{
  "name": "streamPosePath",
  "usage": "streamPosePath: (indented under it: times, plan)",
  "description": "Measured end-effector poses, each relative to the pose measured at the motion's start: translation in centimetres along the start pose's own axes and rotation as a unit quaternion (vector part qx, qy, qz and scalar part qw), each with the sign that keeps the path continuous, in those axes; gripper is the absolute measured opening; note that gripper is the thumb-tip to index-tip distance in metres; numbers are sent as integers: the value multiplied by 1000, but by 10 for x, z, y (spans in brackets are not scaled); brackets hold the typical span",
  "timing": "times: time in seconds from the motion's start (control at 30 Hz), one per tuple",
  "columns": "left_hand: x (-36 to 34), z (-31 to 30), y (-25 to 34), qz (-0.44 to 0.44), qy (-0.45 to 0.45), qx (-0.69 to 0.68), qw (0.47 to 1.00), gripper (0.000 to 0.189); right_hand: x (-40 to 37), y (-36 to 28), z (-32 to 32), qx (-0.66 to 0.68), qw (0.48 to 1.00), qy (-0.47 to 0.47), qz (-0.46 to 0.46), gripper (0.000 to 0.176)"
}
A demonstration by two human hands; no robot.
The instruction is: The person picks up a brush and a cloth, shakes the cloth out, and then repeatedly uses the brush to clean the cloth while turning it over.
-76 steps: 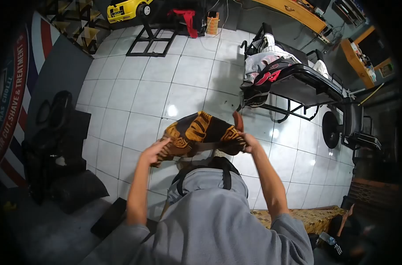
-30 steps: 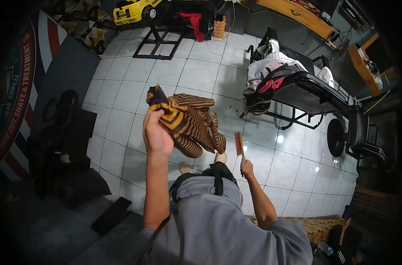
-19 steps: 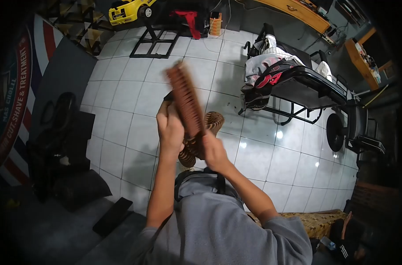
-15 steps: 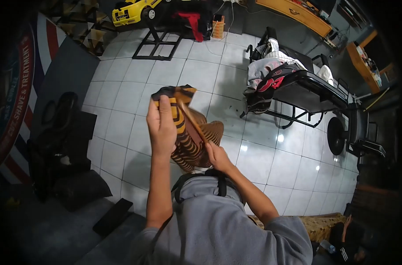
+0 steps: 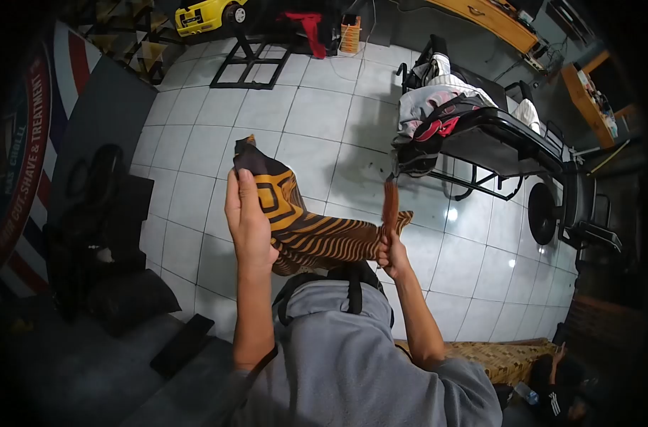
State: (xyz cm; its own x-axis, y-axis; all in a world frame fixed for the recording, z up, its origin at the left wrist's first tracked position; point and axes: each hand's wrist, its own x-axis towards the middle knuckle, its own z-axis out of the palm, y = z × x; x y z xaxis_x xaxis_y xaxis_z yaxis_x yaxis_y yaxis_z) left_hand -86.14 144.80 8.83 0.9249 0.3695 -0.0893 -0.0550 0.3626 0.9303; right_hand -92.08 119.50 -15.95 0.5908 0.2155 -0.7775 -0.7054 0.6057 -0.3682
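A brown, black and gold patterned cloth point(image 5: 313, 231) stretches between my hands in front of my waist. My left hand point(image 5: 251, 220) is closed on its left end, thumb lying over the fabric. A dark upper corner stands up above those fingers. In the fist of my right hand point(image 5: 391, 254) is a brush point(image 5: 390, 205) with reddish-brown bristles pointing up and away from me. The same hand seems to pinch the cloth's right end, a bit of which flares out beside the brush. The brush's handle is hidden.
White floor tiles point(image 5: 310, 110) spread ahead. A black reclining chair point(image 5: 480, 146) piled with clothes stands at right. A black metal frame point(image 5: 249, 75) lies ahead, near a yellow toy car point(image 5: 199, 18). Behind, at lower right, a person's arm point(image 5: 556, 363) shows beside a woven surface point(image 5: 512, 359).
My right hand has moved right with the brush, which has swung from lying across the cloth to pointing up. The cloth, bunched before, is now drawn out sideways.
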Motion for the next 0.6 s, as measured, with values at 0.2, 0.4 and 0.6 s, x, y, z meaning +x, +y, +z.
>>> streamPosePath:
  times: [0.2,0.4,0.6]
  plan:
    - [-16,21,3,-15,-39,36,998,30,-80,-25,154,-294,862,-175,-373,16]
    - [-14,15,45,29,-105,-39,993,22,-15,17,132,-600,686,-128,-392,25]
    - [-20,-25,73,90,48,-87,991,42,91,68,-50,-806,582,69,-82,34]
